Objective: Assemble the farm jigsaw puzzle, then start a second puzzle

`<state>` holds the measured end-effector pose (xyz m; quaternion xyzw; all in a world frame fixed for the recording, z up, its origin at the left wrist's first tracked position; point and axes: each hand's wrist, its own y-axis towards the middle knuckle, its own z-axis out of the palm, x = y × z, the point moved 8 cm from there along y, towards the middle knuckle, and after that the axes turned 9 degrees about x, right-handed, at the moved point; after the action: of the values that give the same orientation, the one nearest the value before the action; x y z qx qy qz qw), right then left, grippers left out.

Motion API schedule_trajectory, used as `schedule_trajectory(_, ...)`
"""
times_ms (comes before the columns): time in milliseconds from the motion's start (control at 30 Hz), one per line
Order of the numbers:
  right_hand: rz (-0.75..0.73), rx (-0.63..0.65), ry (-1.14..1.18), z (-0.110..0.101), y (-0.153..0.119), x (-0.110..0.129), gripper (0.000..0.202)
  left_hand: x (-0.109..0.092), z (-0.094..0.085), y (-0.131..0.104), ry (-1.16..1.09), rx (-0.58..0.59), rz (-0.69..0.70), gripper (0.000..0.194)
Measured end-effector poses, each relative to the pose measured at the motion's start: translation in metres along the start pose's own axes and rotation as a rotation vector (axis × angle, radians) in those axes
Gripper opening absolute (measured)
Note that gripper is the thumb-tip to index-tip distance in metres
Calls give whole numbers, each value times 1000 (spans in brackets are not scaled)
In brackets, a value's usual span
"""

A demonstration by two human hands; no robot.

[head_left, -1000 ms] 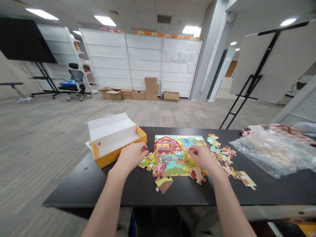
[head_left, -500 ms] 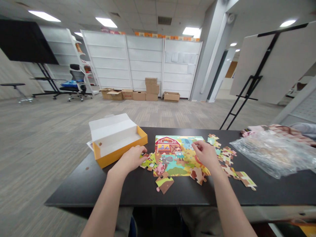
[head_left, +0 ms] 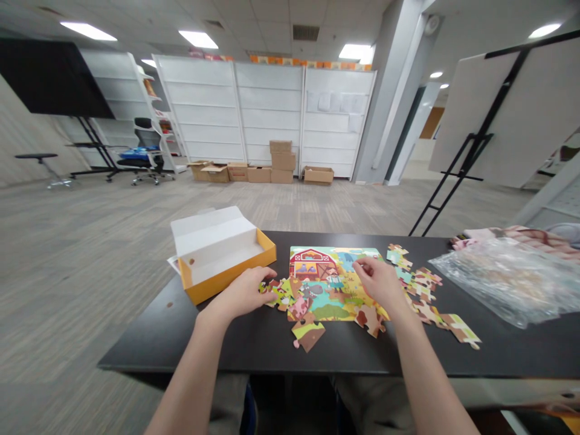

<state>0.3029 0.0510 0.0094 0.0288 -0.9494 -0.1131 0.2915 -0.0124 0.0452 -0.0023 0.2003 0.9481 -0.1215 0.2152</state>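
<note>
A farm picture sheet (head_left: 328,308) with a red barn lies on the black table. Over its right part is my right hand (head_left: 379,279), thumb and fingers drawn together in a pinch; whatever they may hold is too small to make out. My left hand (head_left: 247,291) rests by the sheet's left side, thumb and forefinger apart, touching or just above a cluster of green puzzle pieces (head_left: 284,292). One brown and green puzzle piece (head_left: 309,333) lies below the sheet. A brown and cream puzzle piece (head_left: 370,319) overlaps its lower right edge.
An open yellow box (head_left: 229,277) with a white lid stands left of the sheet. More puzzle pieces (head_left: 423,284) are scattered to the right. Beyond them lie a clear plastic bag (head_left: 502,281) and pink cloth (head_left: 521,237). The table's front edge (head_left: 326,372) runs below my forearms.
The whole view has shifted slightly, so the table sits a little further right. My left thumb and forefinger look a bit further apart. The right hand keeps its pinch over the sheet.
</note>
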Motion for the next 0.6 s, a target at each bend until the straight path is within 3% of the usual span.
schedule_trajectory(233,-42,7,-8,4,1,2,31,-39,12,14,122,-66,10,52)
schedule_trajectory(433,-44,-23,-13,2,1,-3,31,-37,13,21,70,-63,36,51)
schedule_trajectory(600,-66,-16,14,1,1,-1,30,-31,4,19,-199,-73,94,29)
